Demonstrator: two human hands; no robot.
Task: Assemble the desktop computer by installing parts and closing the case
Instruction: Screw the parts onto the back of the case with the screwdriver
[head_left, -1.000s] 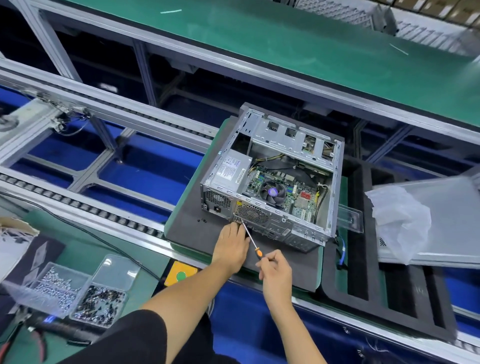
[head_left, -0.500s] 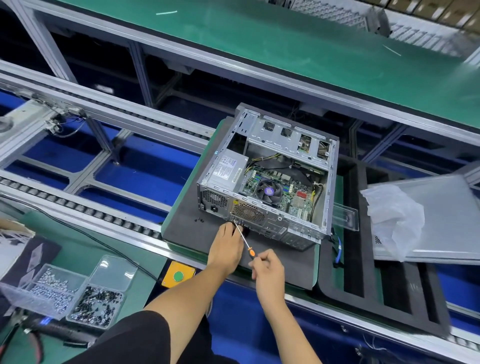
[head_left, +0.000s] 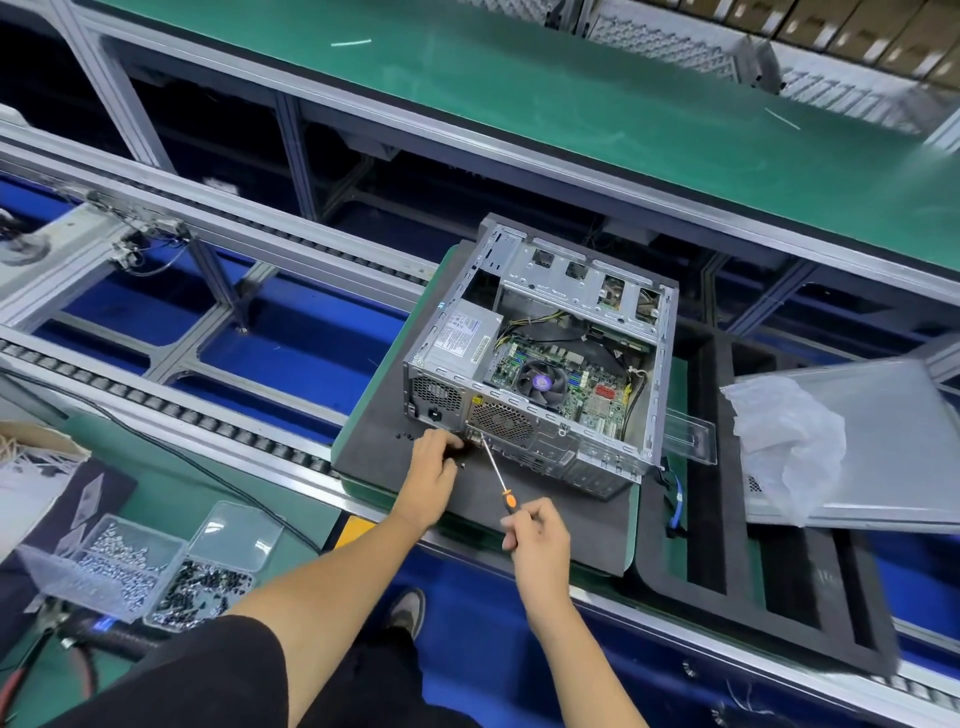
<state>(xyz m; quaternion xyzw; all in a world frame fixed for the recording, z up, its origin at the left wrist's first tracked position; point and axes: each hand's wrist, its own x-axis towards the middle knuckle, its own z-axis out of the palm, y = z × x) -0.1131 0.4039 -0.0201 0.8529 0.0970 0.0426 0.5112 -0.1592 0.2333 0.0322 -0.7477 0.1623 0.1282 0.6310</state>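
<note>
The computer case (head_left: 540, 364) lies open on its side on a dark foam mat (head_left: 384, 441), which sits on a green pallet on the roller line. Inside the case you can see a grey power box (head_left: 462, 335) at the left, a green board (head_left: 566, 382) and a round black fan (head_left: 540, 382) on it. The right hand (head_left: 537, 538) has its fingers curled round the handle of a thin screwdriver (head_left: 497, 480) with an orange band. The tip of the screwdriver touches the back wall of the case, just under the round fan grille (head_left: 500, 421). The left hand (head_left: 434, 460) rests on the mat right by that spot, with its fingers bent against the bottom edge of the case; I cannot tell if it pinches anything. A few small black screws (head_left: 404, 436) lie on the mat just beside this hand. To the right, a flat grey side panel (head_left: 883, 452) lies with crumpled clear plastic wrap (head_left: 789, 447) on it. On the green tabletop (head_left: 171, 493) at the lower left sits a clear box of screws (head_left: 150, 571) with its lid open.
</note>
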